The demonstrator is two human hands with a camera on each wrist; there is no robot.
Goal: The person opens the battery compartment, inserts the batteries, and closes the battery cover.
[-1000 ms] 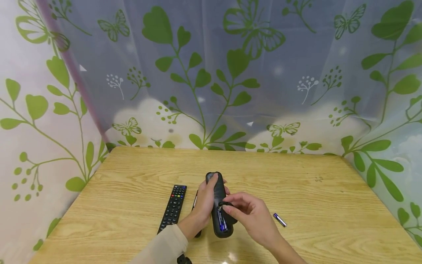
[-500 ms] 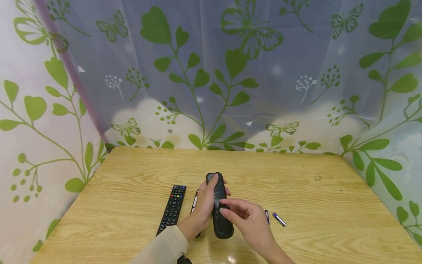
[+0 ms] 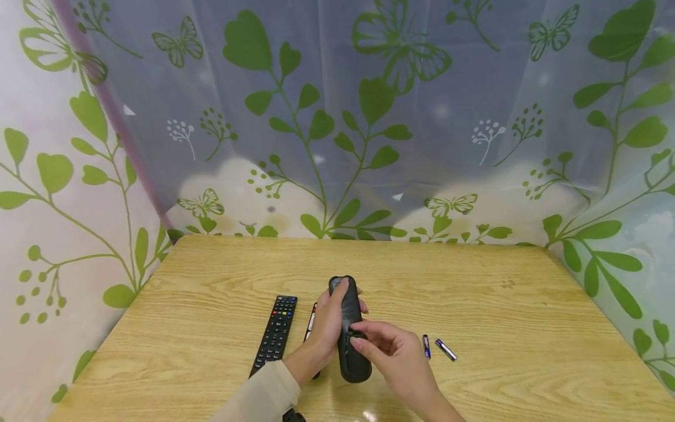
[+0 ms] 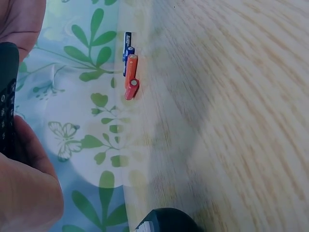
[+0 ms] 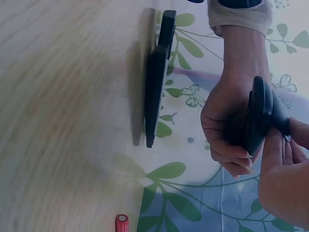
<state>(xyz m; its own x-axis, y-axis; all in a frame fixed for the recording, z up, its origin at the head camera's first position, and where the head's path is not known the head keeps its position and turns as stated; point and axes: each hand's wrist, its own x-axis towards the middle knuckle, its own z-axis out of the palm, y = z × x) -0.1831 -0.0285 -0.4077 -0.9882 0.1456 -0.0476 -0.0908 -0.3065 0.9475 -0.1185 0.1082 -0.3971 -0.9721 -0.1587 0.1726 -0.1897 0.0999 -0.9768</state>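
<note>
My left hand (image 3: 324, 325) grips a black remote control (image 3: 350, 305) with its back turned up, thumb along the upper end. Over the battery compartment at the lower end lies a black battery cover (image 3: 360, 358), which hides what is inside. Thumb and fingertips of my right hand (image 3: 398, 357) pinch the cover at its upper end. In the right wrist view the cover (image 5: 278, 113) flares out from the remote's body where the fingers hold it. The remote is held above the table.
On the table left of my hands lie a long black remote (image 3: 275, 334) and another remote (image 3: 311, 325), partly behind my left hand. Two blue batteries lie to the right, one (image 3: 426, 346) beside the other (image 3: 446, 349). The left wrist view shows orange (image 4: 131, 70) and red batteries (image 4: 132, 90).
The cover has come over the compartment, hiding the blue batteries that showed inside. My right hand has shifted slightly left, uncovering a second loose battery. The left hand keeps its grip.
</note>
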